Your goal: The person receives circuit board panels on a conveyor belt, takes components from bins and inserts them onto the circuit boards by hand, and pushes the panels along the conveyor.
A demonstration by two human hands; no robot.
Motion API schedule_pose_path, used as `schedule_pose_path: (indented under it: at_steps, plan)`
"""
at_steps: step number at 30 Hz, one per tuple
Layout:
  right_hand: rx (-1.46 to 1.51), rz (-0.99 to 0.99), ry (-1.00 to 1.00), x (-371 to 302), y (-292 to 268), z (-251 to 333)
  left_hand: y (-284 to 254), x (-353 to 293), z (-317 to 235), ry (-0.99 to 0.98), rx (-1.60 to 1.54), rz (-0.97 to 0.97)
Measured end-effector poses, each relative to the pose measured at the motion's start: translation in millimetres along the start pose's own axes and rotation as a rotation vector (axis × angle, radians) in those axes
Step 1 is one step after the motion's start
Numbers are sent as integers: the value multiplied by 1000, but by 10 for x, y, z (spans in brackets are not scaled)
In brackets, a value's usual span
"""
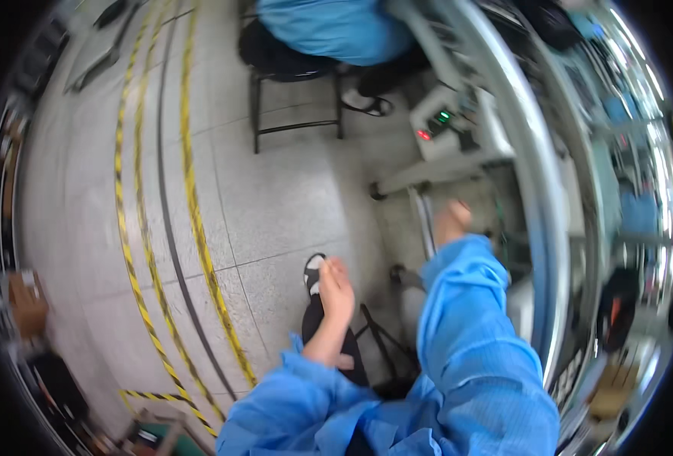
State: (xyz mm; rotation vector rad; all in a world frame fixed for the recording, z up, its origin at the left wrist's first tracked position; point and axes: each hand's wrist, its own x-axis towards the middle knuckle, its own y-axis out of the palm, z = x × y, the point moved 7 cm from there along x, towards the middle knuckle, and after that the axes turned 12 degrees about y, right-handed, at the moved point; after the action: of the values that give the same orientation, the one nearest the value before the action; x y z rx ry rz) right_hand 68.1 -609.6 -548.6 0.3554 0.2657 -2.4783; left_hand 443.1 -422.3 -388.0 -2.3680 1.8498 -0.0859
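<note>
My left hand [337, 292] hangs over my own leg and black-and-white shoe [313, 275], above the tiled floor. Its fingers look bent and close together but are smeared by motion, and I see no object in it. My right hand [452, 221] is held out in front of the blue sleeve [469, 304], left of the workbench's metal edge [540, 190]. Blur and the turn of the wrist hide its fingers, so what it holds, if anything, does not show. Neither hand visibly touches the bench.
Ahead, a person in blue [336, 26] sits on a black stool [295, 68]. A light-coloured box with red and green lit displays [439, 125] stands under the bench. Yellow-black tape [192, 175] lines the floor at left. A brown carton [26, 302] sits far left.
</note>
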Motion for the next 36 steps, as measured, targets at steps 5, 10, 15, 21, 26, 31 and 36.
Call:
schedule_pose_path:
  at_steps: [5,10,15,21,26,31,36]
  plan:
    - [397,306,121,-3141,264,1563,-223,-150,409,-17,264,-17]
    - [276,618,-95,-5039,-1288,3540,183,-289,-350,384,317,220]
    - [-131,124,-478,-5015,-3820,4426,227,-922,-437,-71,-338,295]
    - [-631,-292,-301,-3896,-6541,4553,4,-1967,-1082,-346,-584,395]
    - [-872,-175,-294,-3063,-6812,4380,-656,-2206,-1127,-505,-517,187]
    - [-933,-38,-271,-2764,-6612,4200,-779,-2339,-1818,-293,-415,186]
    - [-863,-120,-438,-2839,-6922,4437,208,-2570,-2747,-21,-326,446]
